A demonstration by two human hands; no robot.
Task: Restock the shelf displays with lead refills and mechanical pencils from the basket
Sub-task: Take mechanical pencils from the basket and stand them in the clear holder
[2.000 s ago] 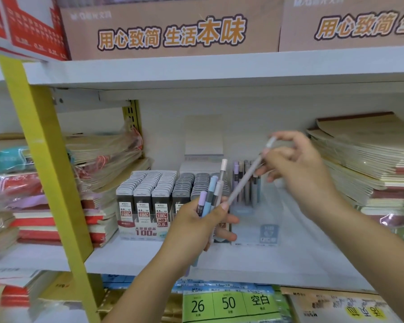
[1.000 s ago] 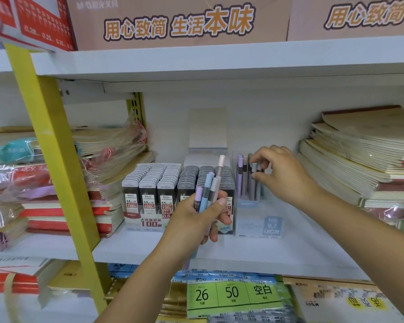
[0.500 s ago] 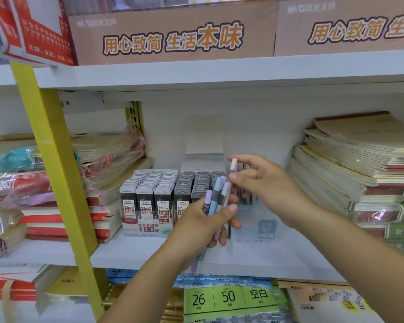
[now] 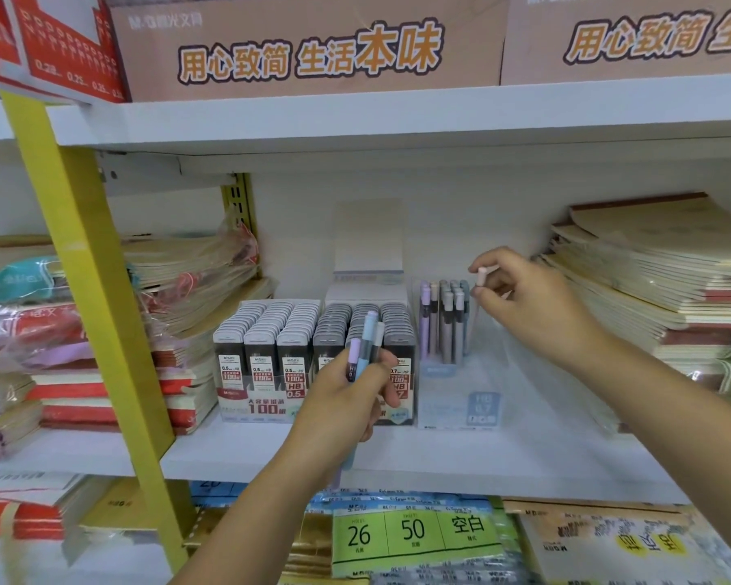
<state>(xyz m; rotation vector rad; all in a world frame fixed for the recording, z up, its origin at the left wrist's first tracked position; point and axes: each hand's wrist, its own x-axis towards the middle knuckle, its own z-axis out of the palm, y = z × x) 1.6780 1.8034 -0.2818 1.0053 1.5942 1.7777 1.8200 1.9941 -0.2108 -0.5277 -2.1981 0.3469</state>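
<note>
Judging by the pose, the step in hand is slotting one pencil (image 4: 481, 275) into the clear display (image 4: 461, 401). The right hand (image 4: 537, 308) pinches its pink cap between thumb and forefinger, just right of and above the standing pencils (image 4: 443, 327). Next it needs lowering tip-first into a free slot, though the slots are hard to make out. The left hand (image 4: 342, 403) grips a few spare pencils (image 4: 368, 335), nearer, in front of the refills (image 4: 266, 327).
</note>
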